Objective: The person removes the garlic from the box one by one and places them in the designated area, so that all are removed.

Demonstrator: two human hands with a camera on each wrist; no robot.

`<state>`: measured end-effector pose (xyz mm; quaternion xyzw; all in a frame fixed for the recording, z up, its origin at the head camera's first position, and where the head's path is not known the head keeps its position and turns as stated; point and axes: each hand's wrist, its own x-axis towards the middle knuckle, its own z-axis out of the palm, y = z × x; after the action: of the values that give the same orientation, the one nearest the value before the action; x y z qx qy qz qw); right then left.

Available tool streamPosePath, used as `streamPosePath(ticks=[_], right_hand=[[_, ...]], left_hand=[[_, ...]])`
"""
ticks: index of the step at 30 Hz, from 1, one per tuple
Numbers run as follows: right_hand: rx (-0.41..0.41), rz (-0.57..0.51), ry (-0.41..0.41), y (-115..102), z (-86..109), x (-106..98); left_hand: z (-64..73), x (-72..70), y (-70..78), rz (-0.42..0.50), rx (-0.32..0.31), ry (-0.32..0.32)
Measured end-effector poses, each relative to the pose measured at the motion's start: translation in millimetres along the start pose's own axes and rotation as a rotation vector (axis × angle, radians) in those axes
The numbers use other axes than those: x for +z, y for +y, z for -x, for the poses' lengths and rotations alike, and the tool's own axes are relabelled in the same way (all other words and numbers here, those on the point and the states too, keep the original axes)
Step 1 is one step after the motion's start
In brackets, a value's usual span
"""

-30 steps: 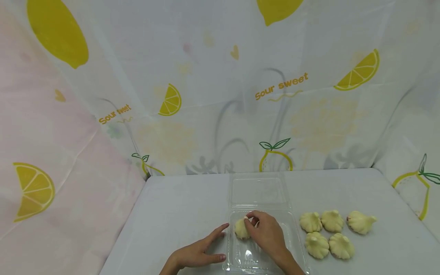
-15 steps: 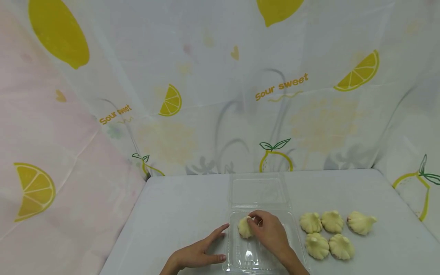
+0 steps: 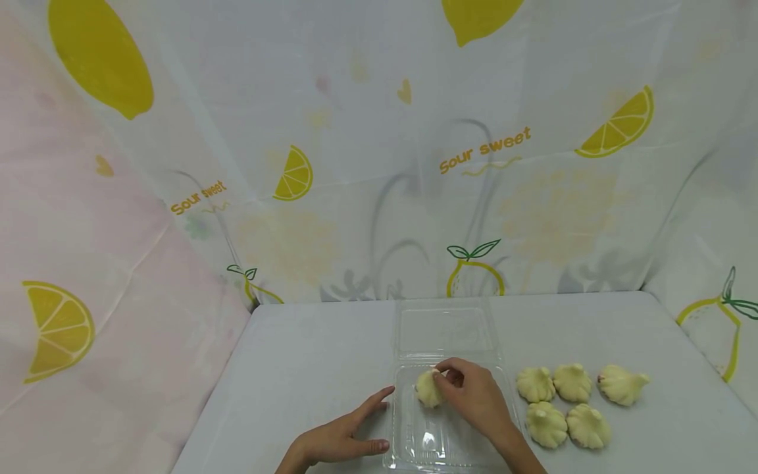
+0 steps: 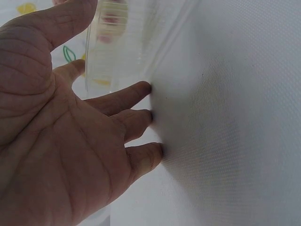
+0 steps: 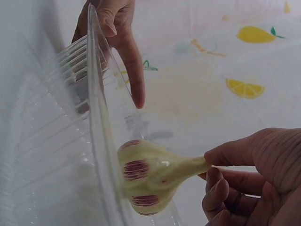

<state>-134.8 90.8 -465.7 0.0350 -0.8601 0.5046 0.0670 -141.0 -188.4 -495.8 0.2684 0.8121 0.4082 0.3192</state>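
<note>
My right hand (image 3: 476,398) pinches a garlic bulb (image 5: 148,176) by its stem between thumb and fingers. The bulb is pale cream with purple streaks at its base. It is held over the left back part of a clear plastic clamshell box (image 3: 414,454), whose lid (image 3: 447,329) lies folded back. In the right wrist view the bulb overlaps the box rim; whether it touches the box I cannot tell. My left hand (image 3: 343,434) is spread at the box's left side, thumb and fingers straight. Its fingertips (image 4: 146,88) rest on the table beside the box wall (image 4: 94,56).
Several more garlic bulbs (image 3: 546,423) sit in a group right of the box, with one garlic bulb (image 3: 622,384) slightly apart at the far right. A white table (image 3: 296,368) carries everything. Lemon-printed cloth (image 3: 355,230) hangs behind it and along both sides.
My right hand has shifted a little right and back, and the garlic bulb has moved with it. The left hand stays in place beside the box.
</note>
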Motion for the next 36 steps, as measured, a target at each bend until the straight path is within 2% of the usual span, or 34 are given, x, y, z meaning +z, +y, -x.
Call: streamPosePath(ticks=[6, 15, 24, 36], right_hand=[[0.014, -0.055, -0.05, -2.7, 0.4, -10.5], [0.005, -0.044, -0.066, -2.9, -0.2, -21.3], [-0.059, -0.035, -0.12, -2.1, -0.3, -31.8], [-0.105, -0.044, -0.18, -1.3, 0.8, -57.6]], left_hand=[[-0.2, 0.3, -0.4, -0.008, 0.002, 0.002], [0.5, 1.4, 0.5, 0.01, -0.008, 0.018], [-0.2, 0.7, 1.3, 0.024, -0.023, 0.021], [0.0, 0.8, 2.7, -0.008, -0.028, 0.021]])
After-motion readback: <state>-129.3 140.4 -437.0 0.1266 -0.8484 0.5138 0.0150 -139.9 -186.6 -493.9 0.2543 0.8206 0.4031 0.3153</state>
